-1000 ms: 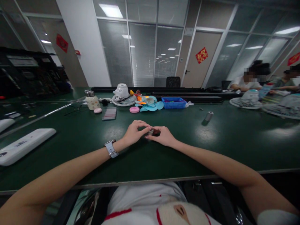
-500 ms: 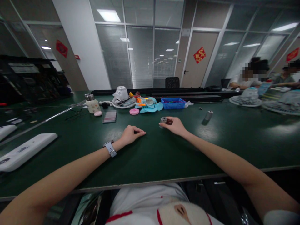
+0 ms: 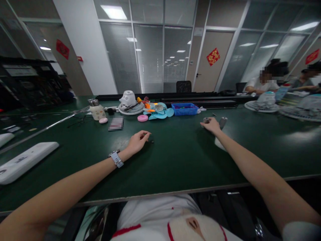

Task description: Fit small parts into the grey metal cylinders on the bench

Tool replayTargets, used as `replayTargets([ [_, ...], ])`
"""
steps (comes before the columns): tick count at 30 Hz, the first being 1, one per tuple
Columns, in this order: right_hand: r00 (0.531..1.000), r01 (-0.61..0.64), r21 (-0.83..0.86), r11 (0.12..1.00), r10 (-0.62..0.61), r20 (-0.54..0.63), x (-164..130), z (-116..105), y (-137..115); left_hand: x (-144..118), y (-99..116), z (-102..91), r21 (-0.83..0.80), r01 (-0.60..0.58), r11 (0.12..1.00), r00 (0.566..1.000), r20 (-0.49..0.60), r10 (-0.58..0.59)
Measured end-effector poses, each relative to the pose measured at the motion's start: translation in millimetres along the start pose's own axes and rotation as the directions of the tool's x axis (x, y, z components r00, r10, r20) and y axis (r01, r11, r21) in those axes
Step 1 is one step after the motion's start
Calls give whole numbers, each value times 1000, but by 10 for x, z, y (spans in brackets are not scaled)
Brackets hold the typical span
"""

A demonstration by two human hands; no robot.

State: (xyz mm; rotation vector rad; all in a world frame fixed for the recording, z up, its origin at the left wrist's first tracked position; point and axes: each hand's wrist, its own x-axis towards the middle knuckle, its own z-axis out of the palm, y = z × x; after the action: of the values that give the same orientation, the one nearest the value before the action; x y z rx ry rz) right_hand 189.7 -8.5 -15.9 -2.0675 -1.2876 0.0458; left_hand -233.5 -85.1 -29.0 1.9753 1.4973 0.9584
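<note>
My right hand (image 3: 212, 126) reaches far over the green table (image 3: 175, 157) and grips a small grey metal cylinder (image 3: 206, 119) at its fingertips. A second grey cylinder (image 3: 223, 122) lies just to the right of that hand. My left hand (image 3: 136, 142), with a watch on its wrist, rests on the table nearer to me. Its fingers are curled, and a small dark part (image 3: 151, 141) lies just off its fingertips; whether they touch it I cannot tell.
At the back stand a white fan (image 3: 128, 102), a cream bottle (image 3: 95, 109), a pink disc (image 3: 142, 117), blue fan blades (image 3: 160, 113) and a blue tray (image 3: 185, 109). White oblong housings (image 3: 25, 160) lie at the left. Two people sit at the far right with fan grilles (image 3: 260, 106).
My hands have parted. The right hand carried the grey cylinder away to the right, up beside the second cylinder. The left hand stayed put, and a small dark part now shows at its fingertips.
</note>
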Motion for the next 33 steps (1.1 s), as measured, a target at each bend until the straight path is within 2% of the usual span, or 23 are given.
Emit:
replayTargets([
  [2, 985, 71, 2, 997, -70, -157, -178, -4, -178, 8, -12, 7, -21, 0, 1000, 999, -40, -1],
  [4, 925, 311, 0, 950, -303, -230, -457, 3, -421, 14, -20, 13, -49, 3, 999, 997, -79, -7],
  [5, 869, 466, 24, 884, -453, -197, -630, 17, -554, 16, -21, 15, -61, 8, 998, 996, -93, -14],
  [6, 792, 609, 75, 790, -598, -125, -818, 40, -684, 17, -21, 16, -70, 14, 997, 995, -101, -21],
  [7, 689, 719, 151, 678, -724, -28, -1011, 72, -806, 16, -19, 17, -77, 19, 997, 994, -105, -27],
  [8, 565, 791, 236, 564, -822, 72, -1200, 111, -915, 15, -18, 17, -82, 22, 996, 994, -106, -30],
  [10, 328, 839, 384, 386, -921, 209, -1523, 201, -1084, 12, -16, 17, -92, 19, 996, 994, -105, -28],
  [11, 246, 838, 433, 332, -938, 244, -1642, 245, -1144, 11, -16, 18, -97, 14, 995, 994, -104, -25],
  [12, 191, 833, 467, 298, -945, 264, -1727, 285, -1187, 11, -18, 19, -103, 9, 995, 994, -103, -20],
  [13, 157, 826, 490, 279, -948, 276, -1779, 317, -1217, 11, -20, 22, -108, 4, 994, 995, -101, -15],
  [16, 92, 807, 539, 244, -952, 292, -1796, 365, -1246, 14, -23, 30, -102, -1, 995, 995, -98, -9],
  [18, 84, 800, 554, 230, -957, 277, -1761, 363, -1239, 13, -18, 35, -92, -1, 996, 995, -98, -8],
  [19, 101, 797, 556, 236, -960, 262, -1747, 357, -1232, 12, -14, 36, -87, -1, 996, 995, -102, -8],
  [24, 301, 779, 518, 354, -935, 185, -1765, 337, -1202, -4, 18, 28, -75, -4, 997, 994, -109, -4],
  [28, 390, 715, 543, 441, -896, 214, -1776, 325, -1199, -15, 44, 12, -76, 12, 997, 995, -99, -19],
  [31, 481, 682, 531, 502, -856, 191, -1605, 260, -1147, -22, 58, 4, -74, 27, 997, 995, -97, -34],
  [33, 590, 690, 449, 567, -800, 103, -1352, 164, -1041, -25, 59, 2, -76, 25, 997, 995, -98, -33],
])
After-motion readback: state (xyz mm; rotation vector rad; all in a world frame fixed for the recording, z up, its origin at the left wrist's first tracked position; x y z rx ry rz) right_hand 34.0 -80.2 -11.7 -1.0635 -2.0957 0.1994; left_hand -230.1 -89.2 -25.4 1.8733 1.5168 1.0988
